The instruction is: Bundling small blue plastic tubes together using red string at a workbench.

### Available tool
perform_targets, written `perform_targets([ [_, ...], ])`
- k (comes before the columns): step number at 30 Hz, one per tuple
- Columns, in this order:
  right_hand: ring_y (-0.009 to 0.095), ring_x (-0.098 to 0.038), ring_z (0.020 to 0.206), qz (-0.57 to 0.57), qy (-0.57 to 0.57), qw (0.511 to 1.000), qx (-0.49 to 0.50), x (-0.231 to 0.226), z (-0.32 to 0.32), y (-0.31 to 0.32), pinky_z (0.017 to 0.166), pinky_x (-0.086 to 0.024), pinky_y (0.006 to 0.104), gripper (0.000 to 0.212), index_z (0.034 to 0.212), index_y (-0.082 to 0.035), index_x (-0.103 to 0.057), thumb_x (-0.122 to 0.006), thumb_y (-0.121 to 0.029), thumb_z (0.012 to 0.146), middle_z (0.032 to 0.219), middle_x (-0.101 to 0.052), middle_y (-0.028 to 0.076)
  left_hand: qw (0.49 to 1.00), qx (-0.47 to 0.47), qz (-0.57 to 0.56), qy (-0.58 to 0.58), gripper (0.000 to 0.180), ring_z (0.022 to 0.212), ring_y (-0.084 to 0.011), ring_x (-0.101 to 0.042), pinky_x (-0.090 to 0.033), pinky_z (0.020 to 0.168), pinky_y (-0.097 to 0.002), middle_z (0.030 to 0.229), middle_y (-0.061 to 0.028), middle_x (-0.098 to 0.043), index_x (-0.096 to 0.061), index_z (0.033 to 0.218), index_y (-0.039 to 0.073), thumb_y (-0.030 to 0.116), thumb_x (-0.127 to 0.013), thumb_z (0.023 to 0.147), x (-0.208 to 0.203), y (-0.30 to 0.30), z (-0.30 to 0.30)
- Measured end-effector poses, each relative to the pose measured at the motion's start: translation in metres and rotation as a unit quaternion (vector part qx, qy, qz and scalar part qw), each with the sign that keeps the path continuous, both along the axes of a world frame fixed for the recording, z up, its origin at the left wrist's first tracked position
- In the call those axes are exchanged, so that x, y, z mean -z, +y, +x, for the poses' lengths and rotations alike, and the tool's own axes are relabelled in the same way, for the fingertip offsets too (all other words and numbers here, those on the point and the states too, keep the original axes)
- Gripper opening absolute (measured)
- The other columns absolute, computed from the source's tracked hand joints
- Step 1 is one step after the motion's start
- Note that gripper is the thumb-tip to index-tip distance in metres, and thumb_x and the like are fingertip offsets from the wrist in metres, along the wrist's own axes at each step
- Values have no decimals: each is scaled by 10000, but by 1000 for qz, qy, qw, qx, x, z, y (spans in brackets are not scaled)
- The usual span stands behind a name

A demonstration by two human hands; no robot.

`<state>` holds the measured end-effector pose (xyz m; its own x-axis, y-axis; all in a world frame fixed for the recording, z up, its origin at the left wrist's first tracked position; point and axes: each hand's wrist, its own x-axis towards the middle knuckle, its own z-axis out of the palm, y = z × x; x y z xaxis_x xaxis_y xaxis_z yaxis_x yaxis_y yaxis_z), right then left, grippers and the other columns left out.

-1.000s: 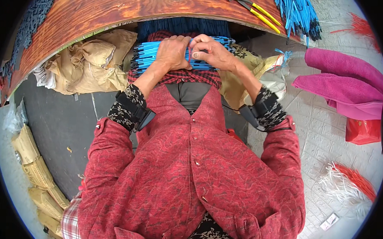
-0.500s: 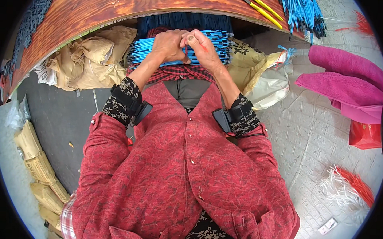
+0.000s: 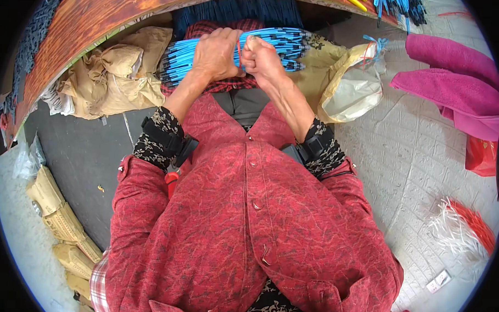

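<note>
Your left hand lies palm down across the bundle of black-tipped blue strands, thumb spread away from the fingers; you can't tell from here whether those fingers close around the far side. Your right hand is curled into a tight fist just beside it, over the same bundle. A thin red tie shows in the narrow space between your two hands (what the fist encloses is hidden, so you can't tell if it has the end of it).

The bundle lies crosswise over your lap, on a red-and-black plaid cloth, its ends sticking out on both sides of your hands. Beyond it, under the curved edge of the wooden tabletop, sits a mass of darker blue strands.

Crumpled brown paper is near the bundle's left end, and a tan sack with a white lining is close by its right end. Farther to your right are magenta towels, a red bag beneath them, and a red-and-white tuft of strands on the pale floor.
</note>
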<state>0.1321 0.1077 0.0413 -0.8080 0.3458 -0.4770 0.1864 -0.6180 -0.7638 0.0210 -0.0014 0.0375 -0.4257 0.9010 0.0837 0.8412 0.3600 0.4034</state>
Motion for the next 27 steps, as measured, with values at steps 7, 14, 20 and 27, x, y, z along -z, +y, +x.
perform_targets([
  [7, 46, -288, 515, -84, 11, 996, -35, -31, -1, -2, 439, -210, 239, 304, 792, -139, -481, -469, -263, 1069, 642, -386, -75, 997, 49, -43, -49, 842, 1065, -334, -670, -536, 878, -456, 1132, -122, -691, -622, 1174, 56, 375, -952, 469, -34, -12, -4],
  [14, 57, -286, 526, -125, 67, 990, 9, 1, -29, 18, 456, -229, 238, 289, 798, -131, -466, -478, -240, 1065, 635, -367, -55, 995, 48, -91, -14, 960, 1131, -369, -612, -489, 971, -456, 1164, -169, -652, -555, 1261, -14, 476, -935, 530, -2, 1, -14],
  [20, 62, -286, 532, -223, 50, 973, 13, 11, -47, 35, 451, -227, 216, 313, 787, -147, -425, -479, -258, 1074, 627, -330, -50, 996, 56, -19, -73, 971, 1096, -384, -626, -501, 939, -459, 1147, -170, -657, -566, 1262, 26, 528, -923, 513, 4, 0, -22],
  [27, 72, -279, 529, -282, 7, 958, 48, 15, -64, 42, 429, -207, 231, 300, 799, -145, -415, -483, -237, 1076, 624, -308, -44, 996, 47, -18, -74, 892, 1053, -380, -638, -503, 905, -474, 1076, -178, -665, -596, 1133, 14, 562, -922, 509, 10, 7, -35],
])
